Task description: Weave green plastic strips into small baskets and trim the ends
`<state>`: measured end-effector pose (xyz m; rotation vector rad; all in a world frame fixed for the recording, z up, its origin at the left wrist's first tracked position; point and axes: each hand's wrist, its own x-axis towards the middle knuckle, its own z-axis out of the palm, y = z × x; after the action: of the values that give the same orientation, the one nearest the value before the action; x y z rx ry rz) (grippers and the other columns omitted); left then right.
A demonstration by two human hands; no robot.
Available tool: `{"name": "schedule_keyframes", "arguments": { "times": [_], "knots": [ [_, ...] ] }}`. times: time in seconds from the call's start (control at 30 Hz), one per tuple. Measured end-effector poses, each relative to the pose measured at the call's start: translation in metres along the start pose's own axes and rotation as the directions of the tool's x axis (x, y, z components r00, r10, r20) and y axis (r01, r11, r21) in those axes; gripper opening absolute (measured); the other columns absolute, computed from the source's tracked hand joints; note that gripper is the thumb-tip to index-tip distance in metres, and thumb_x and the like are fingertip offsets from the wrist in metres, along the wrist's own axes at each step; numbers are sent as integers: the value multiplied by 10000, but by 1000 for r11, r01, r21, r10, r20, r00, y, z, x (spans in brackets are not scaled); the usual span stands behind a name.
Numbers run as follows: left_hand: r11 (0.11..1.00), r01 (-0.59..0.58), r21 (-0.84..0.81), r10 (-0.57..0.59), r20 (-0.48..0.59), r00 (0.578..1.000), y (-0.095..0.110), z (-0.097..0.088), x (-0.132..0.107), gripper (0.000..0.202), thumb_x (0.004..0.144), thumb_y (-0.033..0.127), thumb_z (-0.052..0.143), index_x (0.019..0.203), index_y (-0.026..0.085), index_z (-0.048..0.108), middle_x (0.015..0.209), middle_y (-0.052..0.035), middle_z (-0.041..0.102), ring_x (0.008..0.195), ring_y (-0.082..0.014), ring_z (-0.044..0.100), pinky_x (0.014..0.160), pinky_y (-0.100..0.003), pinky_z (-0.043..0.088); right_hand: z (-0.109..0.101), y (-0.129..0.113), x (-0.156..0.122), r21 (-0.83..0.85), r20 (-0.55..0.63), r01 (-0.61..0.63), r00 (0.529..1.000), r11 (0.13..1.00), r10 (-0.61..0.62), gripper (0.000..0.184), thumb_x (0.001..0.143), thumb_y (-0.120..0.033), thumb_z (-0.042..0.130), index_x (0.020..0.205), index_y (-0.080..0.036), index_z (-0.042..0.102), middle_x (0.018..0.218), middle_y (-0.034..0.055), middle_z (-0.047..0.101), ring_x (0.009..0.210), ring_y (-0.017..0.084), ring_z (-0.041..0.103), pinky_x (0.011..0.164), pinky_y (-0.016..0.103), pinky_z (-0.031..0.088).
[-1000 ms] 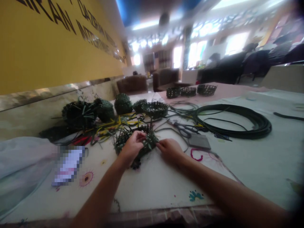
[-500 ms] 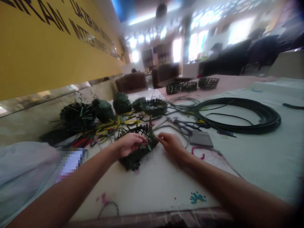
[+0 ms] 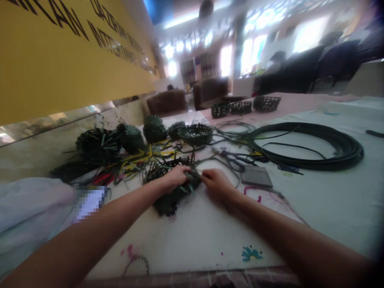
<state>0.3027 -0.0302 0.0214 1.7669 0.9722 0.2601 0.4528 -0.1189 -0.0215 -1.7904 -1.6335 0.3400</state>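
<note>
A dark green woven basket [image 3: 163, 200] lies in front of me on the white table cover, loose strip ends sticking out around its rim. My left hand [image 3: 179, 177] reaches over its near side, fingers closed on the weave close to the right end; the fingertips are partly hidden. At that right end my right hand [image 3: 216, 183] is curled with thumb and forefinger pinched at the basket's edge. What it pinches looks like a green strip of the weave, though blur hides the detail.
Several finished-looking baskets [image 3: 196, 134] stand behind, beside yellow strips [image 3: 136, 163]. To the right are scissors [image 3: 235, 162], a grey block [image 3: 256, 176] and a large coil of dark strip [image 3: 354, 154]. White cloth [image 3: 33, 208] bulges at the left. More baskets [image 3: 266, 104] sit farther back.
My left hand has turned palm down and moved right, closing its fingers on the basket near the right hand. The right hand stays at the basket's end, more curled.
</note>
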Motion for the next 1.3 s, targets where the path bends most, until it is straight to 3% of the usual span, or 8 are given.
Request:
{"name": "schedule_keyframes", "arguments": {
  "times": [0.23, 0.47, 0.77, 1.3],
  "knots": [
    [995, -16, 98, 14, 13, 1000, -6, 4, 5, 298, 645, 32, 568, 850, 139, 755, 754, -5, 692, 643, -97, 566, 637, -198, 461, -7, 0, 1, 110, 113, 111, 986, 988, -123, 216, 783, -239, 446, 583, -196, 375, 562, -40, 323, 568, 109, 331, 530, 251, 208],
    [993, 68, 94, -76, 79, 994, 0, 4, -1, 225, 662, 85, 553, 756, 135, 751, 655, -5, 658, 530, -87, 516, 532, -196, 408, -7, -3, -3, 81, 145, 152, 976, 985, -163, 178, 753, -212, 468, 598, -194, 383, 565, -34, 337, 564, 113, 326, 552, 267, 206],
    [996, 38, 79, -44, 80, 996, -4, 2, 4, 285, 628, 67, 550, 813, 144, 754, 682, 5, 678, 575, -90, 528, 591, -202, 423, -4, -2, -3, -1, 132, 103, 986, 995, -102, 174, 833, -229, 495, 670, -173, 518, 629, 8, 502, 609, 127, 386, 591, 269, 232],
    [995, 12, 96, -25, 140, 990, -6, 2, 3, 111, 691, 193, 617, 727, 156, 716, 700, 6, 641, 608, -96, 490, 545, -185, 382, -7, 3, -1, -28, 151, -68, 986, 997, 72, 352, 889, -309, 568, 568, -164, 568, 536, 7, 534, 539, 115, 395, 550, 281, 213]
  ]
}}
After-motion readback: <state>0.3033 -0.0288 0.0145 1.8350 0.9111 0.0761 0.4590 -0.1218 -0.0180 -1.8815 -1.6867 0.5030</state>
